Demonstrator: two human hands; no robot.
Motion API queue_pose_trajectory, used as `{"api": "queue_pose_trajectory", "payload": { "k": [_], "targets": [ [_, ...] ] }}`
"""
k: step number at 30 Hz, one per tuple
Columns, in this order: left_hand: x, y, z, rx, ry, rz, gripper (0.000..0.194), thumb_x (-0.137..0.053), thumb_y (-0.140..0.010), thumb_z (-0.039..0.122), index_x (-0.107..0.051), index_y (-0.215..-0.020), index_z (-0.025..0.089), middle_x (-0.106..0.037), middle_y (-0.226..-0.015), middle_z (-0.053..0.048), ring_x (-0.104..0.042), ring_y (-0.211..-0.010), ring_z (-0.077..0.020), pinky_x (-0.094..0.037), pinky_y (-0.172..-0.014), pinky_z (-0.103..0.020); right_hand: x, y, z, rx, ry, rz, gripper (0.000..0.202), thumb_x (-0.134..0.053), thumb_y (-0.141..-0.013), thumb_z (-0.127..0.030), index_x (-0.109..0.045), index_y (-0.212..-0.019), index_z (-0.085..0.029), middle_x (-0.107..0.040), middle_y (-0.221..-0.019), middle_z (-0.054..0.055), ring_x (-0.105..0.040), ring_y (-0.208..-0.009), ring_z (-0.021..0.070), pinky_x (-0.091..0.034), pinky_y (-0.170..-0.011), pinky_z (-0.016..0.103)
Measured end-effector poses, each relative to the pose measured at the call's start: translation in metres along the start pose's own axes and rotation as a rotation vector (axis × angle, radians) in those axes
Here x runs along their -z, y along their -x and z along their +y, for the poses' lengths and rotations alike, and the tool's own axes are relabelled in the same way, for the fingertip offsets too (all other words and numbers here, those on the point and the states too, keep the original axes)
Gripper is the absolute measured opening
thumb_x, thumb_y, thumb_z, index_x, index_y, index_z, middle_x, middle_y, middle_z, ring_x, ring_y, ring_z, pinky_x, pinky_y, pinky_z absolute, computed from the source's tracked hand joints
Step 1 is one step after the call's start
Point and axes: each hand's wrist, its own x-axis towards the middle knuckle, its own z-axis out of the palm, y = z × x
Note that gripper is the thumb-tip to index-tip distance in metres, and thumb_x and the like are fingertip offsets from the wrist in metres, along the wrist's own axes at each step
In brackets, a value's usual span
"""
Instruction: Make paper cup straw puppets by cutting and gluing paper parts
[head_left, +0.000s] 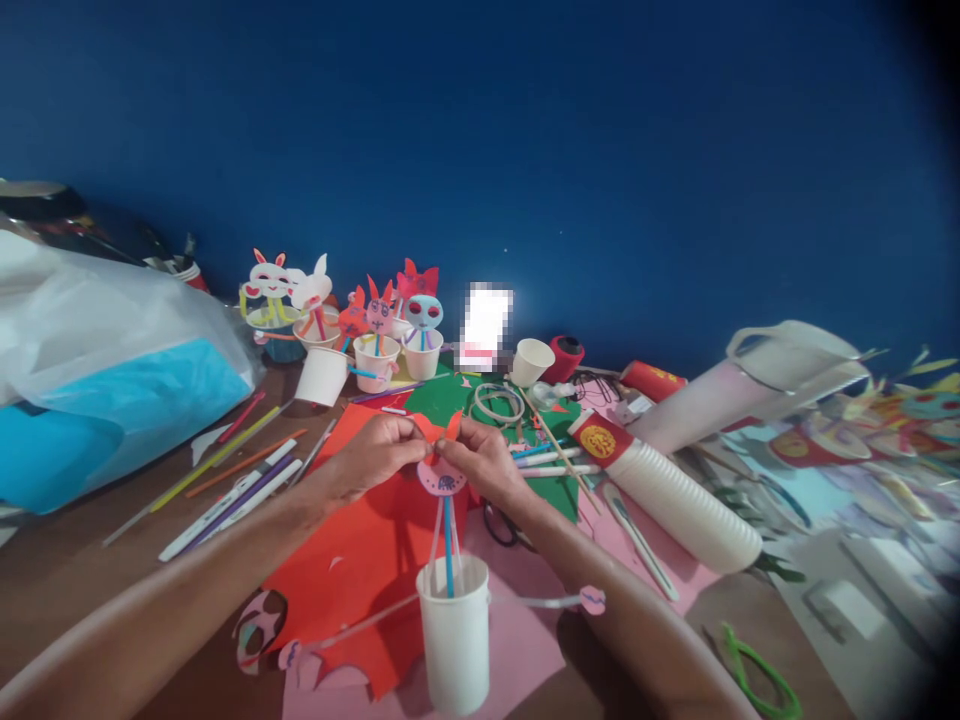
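In the head view my left hand (391, 440) and my right hand (480, 458) meet near the middle. Both hands have their fingertips pinched on a small orange paper cutout (427, 428) with pointed tips. It lies against the top of a round pink paper face (442, 484) with drawn marks; the exact contact is partly hidden by my fingers. A blue straw (448, 545), with pale straws beside it, runs from the face down into a white paper cup (454, 645) standing upright. Thin straw arms stick out from the cup's sides, one ending in a pink paper hand (592, 600).
Several finished paper-cup puppets (379, 320) stand behind on the left. Orange paper (337, 520) and pink paper lie beneath the cup. A stack of paper cups (675, 500) rests at right, green-handled scissors (761, 675) near the front, pens (232, 500) and a plastic bag (150, 350) at left.
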Motion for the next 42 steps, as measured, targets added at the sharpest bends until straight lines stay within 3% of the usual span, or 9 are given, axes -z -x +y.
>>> {"api": "queue_pose_trajectory", "payload": {
  "k": [5, 12, 25, 35, 42],
  "targets": [
    [0.001, -0.002, -0.004, 0.005, 0.007, 0.047, 0.01, -0.055, -0.067, 0.021, -0.059, -0.062, 0.013, -0.056, -0.054, 0.001, -0.05, -0.05, -0.0104, -0.036, -0.05, -0.022, 0.001, 0.001, -0.004, -0.082, -0.113, 0.019, 0.022, -0.061, -0.07, -0.036, -0.055, -0.064, -0.015, -0.053, -0.06, -0.002, -0.044, -0.053, 0.0089, -0.035, -0.052, 0.021],
    [0.002, -0.002, 0.002, 0.017, 0.002, 0.126, 0.012, -0.057, -0.066, 0.024, -0.061, -0.065, 0.013, -0.059, -0.053, 0.0, -0.053, -0.051, -0.0117, -0.04, -0.051, -0.023, 0.003, 0.0, -0.004, -0.085, -0.147, 0.036, 0.024, -0.059, -0.072, -0.035, -0.053, -0.059, -0.015, -0.047, -0.053, -0.004, -0.038, -0.049, 0.0072, -0.03, -0.049, 0.02],
    [0.019, -0.008, 0.004, -0.044, -0.027, 0.23, 0.016, -0.061, -0.064, 0.03, -0.062, -0.062, 0.013, -0.06, -0.055, 0.0, -0.053, -0.053, -0.011, -0.039, -0.053, -0.022, 0.012, -0.008, 0.018, -0.087, -0.253, 0.099, 0.028, -0.053, -0.078, -0.04, -0.057, -0.066, -0.015, -0.05, -0.055, -0.003, -0.043, -0.049, 0.008, -0.032, -0.047, 0.02],
    [0.021, -0.008, 0.008, -0.054, 0.042, 0.256, 0.013, -0.061, -0.063, 0.025, -0.06, -0.059, 0.013, -0.056, -0.05, 0.003, -0.049, -0.048, -0.0095, -0.038, -0.05, -0.022, 0.009, -0.008, 0.027, -0.066, 0.078, 0.011, 0.038, -0.048, -0.079, -0.045, -0.045, -0.055, -0.016, -0.046, -0.05, -0.004, -0.037, -0.045, 0.0065, -0.029, -0.046, 0.02],
    [0.022, -0.009, 0.011, -0.045, -0.006, 0.292, 0.015, -0.058, -0.065, 0.025, -0.058, -0.057, 0.013, -0.055, -0.049, 0.002, -0.049, -0.048, -0.0105, -0.038, -0.05, -0.022, 0.005, -0.005, 0.027, -0.042, 0.201, -0.057, 0.031, -0.052, -0.077, -0.04, -0.051, -0.06, -0.014, -0.04, -0.051, -0.005, -0.031, -0.047, 0.006, -0.024, -0.045, 0.019]
  ]
}}
